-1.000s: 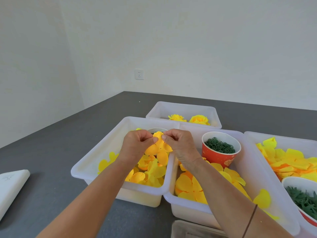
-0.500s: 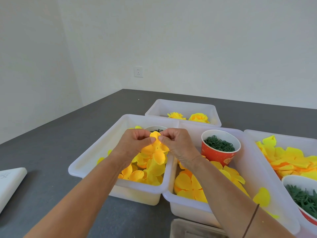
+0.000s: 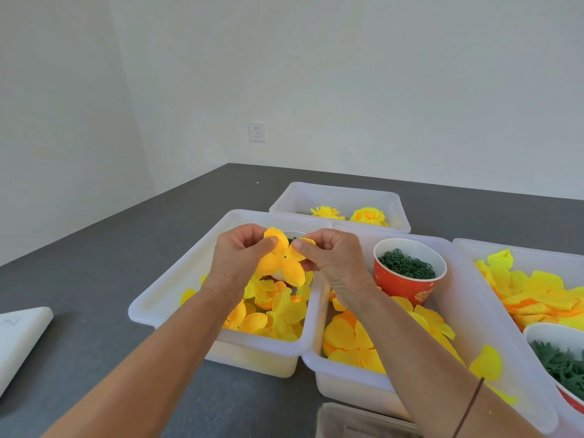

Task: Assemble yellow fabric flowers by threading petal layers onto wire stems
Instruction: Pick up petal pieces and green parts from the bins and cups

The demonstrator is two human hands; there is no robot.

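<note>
A yellow fabric petal layer [image 3: 282, 259] with a small dark hole at its centre is held up between both hands, above the left white tub [image 3: 177, 292]. My left hand [image 3: 240, 260] pinches its left side, my right hand [image 3: 331, 257] pinches its right side. Loose yellow petal layers [image 3: 278, 314] fill the tub below. No wire stem shows in the hands. Two finished yellow flowers [image 3: 368, 215] lie in the far tub [image 3: 341, 194].
A red paper cup [image 3: 407, 279] of dark green rings stands in the middle tub [image 3: 464, 327] with more petals. A third tub [image 3: 524, 254] on the right holds petals and another cup of green pieces [image 3: 562, 365]. A white pad [image 3: 19, 336] lies at left on the grey table.
The hands have spread the petal layer flat, so its centre hole now faces me. The view has tipped slightly downward.
</note>
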